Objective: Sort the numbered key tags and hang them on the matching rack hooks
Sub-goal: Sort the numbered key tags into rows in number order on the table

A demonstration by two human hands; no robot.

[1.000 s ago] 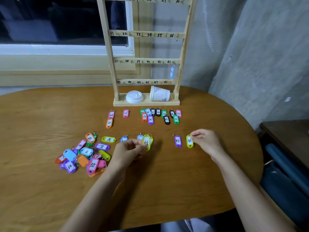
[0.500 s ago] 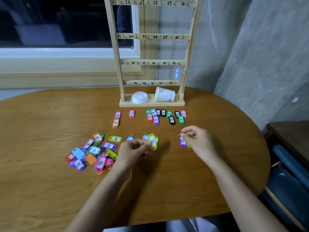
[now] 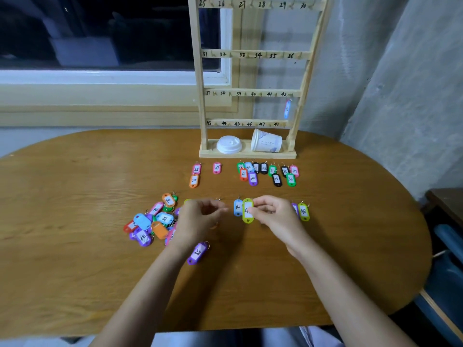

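Two hands before the rack (image 3: 253,93): my right hand (image 3: 275,216) has shifted to pinch the lime tag (image 3: 247,211); left hand (image 3: 198,219) curled, hold unclear. Sorting continues.

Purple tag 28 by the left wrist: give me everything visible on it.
The purple tag 28 looks like plastic: a long, rounded body with a white label bearing a handwritten 28. A small metal ring sits at its upper-right end. It lies flat on the wooden table, tilted diagonally. It is apart from the mixed pile and right beside the left forearm, just below the wrist. Whether it touches the arm cannot be told. Nothing holds it.
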